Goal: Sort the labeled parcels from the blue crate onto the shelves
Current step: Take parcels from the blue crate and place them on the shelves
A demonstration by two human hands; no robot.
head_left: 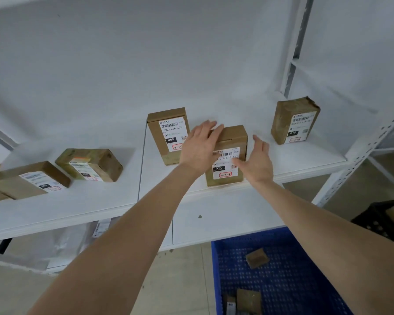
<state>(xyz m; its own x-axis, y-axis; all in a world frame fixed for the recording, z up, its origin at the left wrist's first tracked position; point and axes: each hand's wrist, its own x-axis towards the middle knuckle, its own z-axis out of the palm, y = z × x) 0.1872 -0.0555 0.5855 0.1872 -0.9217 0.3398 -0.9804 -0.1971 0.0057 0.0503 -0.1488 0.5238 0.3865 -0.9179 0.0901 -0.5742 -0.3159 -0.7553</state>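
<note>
Both hands are up at the white shelf [82, 201], on the parcel marked 010 [231, 139], which stands upright by the shelf's front edge, right of centre. L hand [199, 147] lies flat w/ straight fingers over its top-left corner. R hand [258, 161] is spread open at its right side, thumb on the label, other fingers clear of the box. Neither hand grips it. The 060 parcel [166, 133] stands just behind-left, and a second 010 parcel [291, 122] stands twd the right end. A taped parcel [93, 163] and a flat parcel [21, 183] lie at the left. The blue crate [287, 280] sits below, w/ small parcels [257, 258] inside.
</note>
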